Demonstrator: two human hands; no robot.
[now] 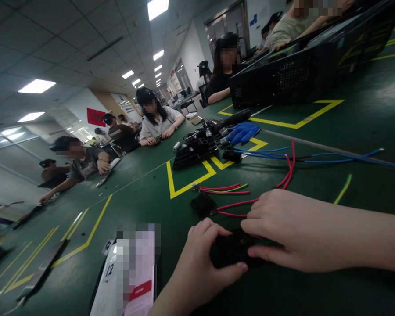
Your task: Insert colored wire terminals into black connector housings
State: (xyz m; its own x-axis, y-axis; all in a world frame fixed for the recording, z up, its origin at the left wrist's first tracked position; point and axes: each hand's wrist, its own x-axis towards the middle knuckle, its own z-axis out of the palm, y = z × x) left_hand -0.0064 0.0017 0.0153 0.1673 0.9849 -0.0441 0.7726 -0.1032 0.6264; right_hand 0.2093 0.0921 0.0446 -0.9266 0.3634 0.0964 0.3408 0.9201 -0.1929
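Note:
Both my hands hold a small flat black part [232,252] on the green table [145,188]. My left hand [200,259] grips its near left side, fingers curled over the top and thumb along the front edge. My right hand [283,230] pinches its right side from above. Just beyond my hands lies a small black block [202,204] with red wires [237,206] running out of it. More red and green wires [224,189] lie a little farther off.
A black pile of parts [197,147], a blue glove [242,131] and blue cables [332,157] lie beyond. A large black case [303,74] stands at the back right. Several people sit along the table's left side. A white sheet [131,276] lies near my left arm.

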